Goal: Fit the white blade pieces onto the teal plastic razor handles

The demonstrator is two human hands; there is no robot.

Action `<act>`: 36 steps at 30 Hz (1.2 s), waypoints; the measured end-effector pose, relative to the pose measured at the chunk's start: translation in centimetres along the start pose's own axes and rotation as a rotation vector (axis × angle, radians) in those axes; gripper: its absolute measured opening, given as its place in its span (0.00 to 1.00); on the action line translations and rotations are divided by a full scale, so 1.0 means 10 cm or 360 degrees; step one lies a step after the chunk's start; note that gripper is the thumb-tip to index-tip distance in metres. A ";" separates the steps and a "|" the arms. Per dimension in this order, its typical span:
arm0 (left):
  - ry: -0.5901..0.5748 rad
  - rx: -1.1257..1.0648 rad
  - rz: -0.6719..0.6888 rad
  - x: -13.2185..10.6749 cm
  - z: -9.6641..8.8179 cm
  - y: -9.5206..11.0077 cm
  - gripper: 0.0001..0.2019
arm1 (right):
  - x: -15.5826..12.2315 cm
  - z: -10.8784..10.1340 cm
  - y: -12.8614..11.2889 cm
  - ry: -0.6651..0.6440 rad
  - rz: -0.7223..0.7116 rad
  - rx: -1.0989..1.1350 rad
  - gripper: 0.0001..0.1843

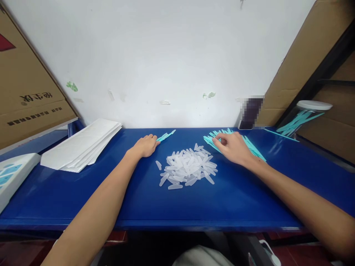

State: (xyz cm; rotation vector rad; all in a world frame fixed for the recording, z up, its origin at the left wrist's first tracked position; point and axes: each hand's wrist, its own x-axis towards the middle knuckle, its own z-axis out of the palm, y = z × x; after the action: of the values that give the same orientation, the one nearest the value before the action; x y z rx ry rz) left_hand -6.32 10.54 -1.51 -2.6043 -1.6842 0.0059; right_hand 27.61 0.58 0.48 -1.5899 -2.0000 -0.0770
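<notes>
My left hand (146,145) rests low over the table, its fingers closed around a few thin turquoise plastic sticks (166,136) whose ends poke out to the right. My right hand (233,146) is over a pile of similar turquoise sticks (252,147), thumb and forefinger curled together. Whatever those fingertips may pinch is too small or hidden to make out. Between and slightly in front of both hands lies a heap of small translucent white plastic pieces (190,164), long and narrow with rounded ends, several lying loose around its edge.
The blue table (177,210) meets a white wall. At the left are white flat bags (83,147), a white device (16,173) and a cardboard box (30,81). To the right stand a dark, partly pixelated object (251,112) and a clear, white-lidded jar (302,118) of turquoise sticks.
</notes>
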 end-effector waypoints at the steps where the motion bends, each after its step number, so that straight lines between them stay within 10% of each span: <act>1: 0.0000 0.0013 0.0002 -0.02 -0.01 0.02 0.19 | -0.01 0.01 -0.01 -0.0005 -0.0018 0.0024 0.22; 9: 0.0179 0.0048 -0.0161 -0.15 -0.21 0.17 0.21 | 0.02 -0.09 0.10 0.0139 0.0192 -0.0114 0.19; 16: 0.0387 -0.0013 -0.0249 -0.19 -0.20 0.30 0.20 | 0.11 -0.23 0.51 -0.0496 0.0241 -0.0609 0.23; 22: 0.0282 -0.0028 -0.0275 -0.10 -0.11 0.33 0.22 | 0.11 -0.25 0.66 -0.0648 0.0104 -0.0595 0.18; 36: 0.0218 -0.0178 -0.0189 -0.03 -0.16 0.36 0.15 | 0.08 -0.06 0.19 -0.0172 0.0115 -0.0222 0.21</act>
State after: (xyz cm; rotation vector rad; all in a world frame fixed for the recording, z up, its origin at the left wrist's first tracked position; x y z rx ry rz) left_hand -3.15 8.79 -0.04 -2.5085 -1.8366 -0.2710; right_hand 29.51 1.56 0.79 -1.7875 -2.0554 -0.1066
